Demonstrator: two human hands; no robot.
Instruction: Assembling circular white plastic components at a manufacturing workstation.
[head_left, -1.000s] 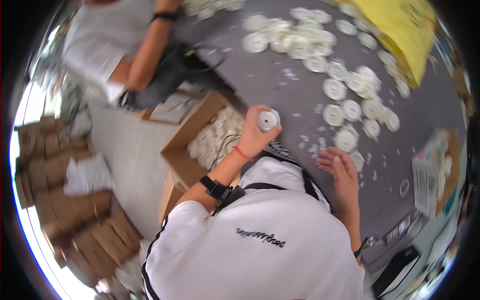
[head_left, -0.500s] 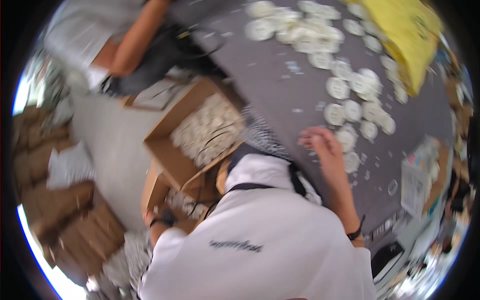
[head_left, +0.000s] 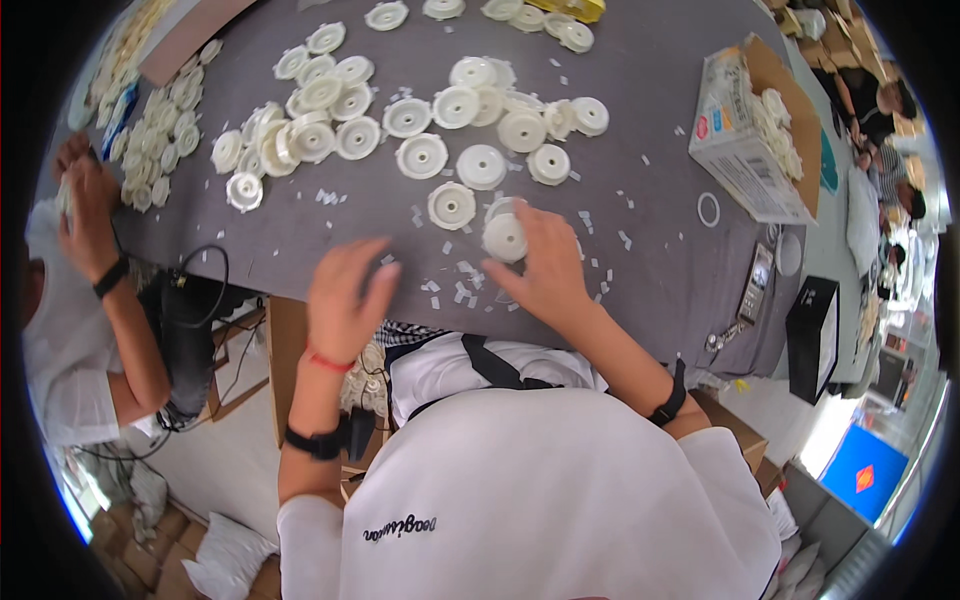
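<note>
The person's right hand [head_left: 548, 265] reaches over a grey table [head_left: 640, 260], its thumb and fingers parted by about the width of a white disc [head_left: 506, 238] with a small hole at its centre. The disc sits between them, thumb at its near rim and fingers over its right side; whether they pinch it firmly, I cannot tell. It overlaps another disc [head_left: 500, 207] just beyond the grip.

To the left of that grip, well apart, the left hand [head_left: 345, 300] hangs near the table's front edge, palm inward, thumb and fingers spread wide with nothing between them. A red band [head_left: 330, 362] circles its wrist.

Just left of the right hand's grip lies a single ribbed disc [head_left: 452, 206]. Farther beyond the grip is a loose group of white discs [head_left: 482, 167], and beyond it to the left, a heaped pile of discs [head_left: 310, 140]. Small pale slips [head_left: 465, 285] lie scattered near the grip, mostly to its left and nearer the body.

Well to the right of the grip stands an open cardboard box [head_left: 735, 180] holding white parts, with a thin white ring [head_left: 708, 209] on the table near it. Far left of both hands, a co-worker's hand [head_left: 92, 215] is raised beside more white discs [head_left: 165, 140].
</note>
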